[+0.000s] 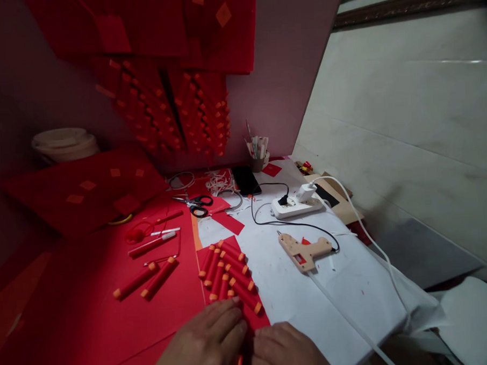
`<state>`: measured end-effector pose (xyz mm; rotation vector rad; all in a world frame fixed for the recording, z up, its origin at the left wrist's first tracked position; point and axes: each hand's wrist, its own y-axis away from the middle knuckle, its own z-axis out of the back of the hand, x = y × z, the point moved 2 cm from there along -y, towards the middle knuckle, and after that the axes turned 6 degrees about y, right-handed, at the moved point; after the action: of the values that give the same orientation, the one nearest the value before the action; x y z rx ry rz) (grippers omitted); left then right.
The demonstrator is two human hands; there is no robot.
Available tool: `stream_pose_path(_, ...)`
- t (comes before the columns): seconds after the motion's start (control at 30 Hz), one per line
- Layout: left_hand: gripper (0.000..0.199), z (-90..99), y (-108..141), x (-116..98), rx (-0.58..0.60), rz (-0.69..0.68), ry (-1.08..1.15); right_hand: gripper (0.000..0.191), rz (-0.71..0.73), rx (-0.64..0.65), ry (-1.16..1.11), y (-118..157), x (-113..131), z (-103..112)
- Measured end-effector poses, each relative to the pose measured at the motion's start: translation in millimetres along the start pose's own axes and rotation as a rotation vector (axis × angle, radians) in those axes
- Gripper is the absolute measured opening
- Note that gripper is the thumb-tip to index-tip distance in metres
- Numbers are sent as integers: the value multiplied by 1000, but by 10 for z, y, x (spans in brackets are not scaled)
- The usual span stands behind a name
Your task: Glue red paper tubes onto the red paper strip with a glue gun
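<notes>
Both hands are at the near edge of the desk, side by side over the near end of a narrow red sheet. The left hand lies with its fingers pressed together and bent downward, their tips by the near end of a pile of red tubes with orange ends. The right hand is just to the right, its fingers also close together and curled under. A bit of orange shows low between the hands, probably the end of another tube, but the spot is dark and I cannot tell whether either hand is pinching anything.

The pile sits on the red sheet, just beyond the left hand, its tubes lying at differing slants. Two more tubes lie apart to the left, on larger red paper, with a red marker beyond them.

To the right, on the white covering, a tan glue gun lies on its side, its nozzle pointing far and left. Farther off is a white power strip with two plugs in it. Black-handled scissors lie open at the far left, and a dark phone lies near a cup of pens.
</notes>
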<state>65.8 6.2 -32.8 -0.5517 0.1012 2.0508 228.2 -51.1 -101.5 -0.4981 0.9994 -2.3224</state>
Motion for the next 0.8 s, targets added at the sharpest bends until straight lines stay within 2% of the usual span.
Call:
stream_pose_path(0.2, 35, 161, -33, -204, -133, -114, -143, 40, 3, 67, -72, -62, 6, 148)
stream_pose_path(0.37, 35, 126, -12, -165, -91, -96, -162, 32, 13, 105, -65, -33, 8, 155)
stream_pose_path(0.6, 30, 81, -44, -81, -25, 8, -79, 27, 18, 69, -70, -49, 8, 144)
stream_pose_path(0.8, 35, 123, -52, -116, -67, 32, -55, 25, 7, 52, -78, -38, 4, 124)
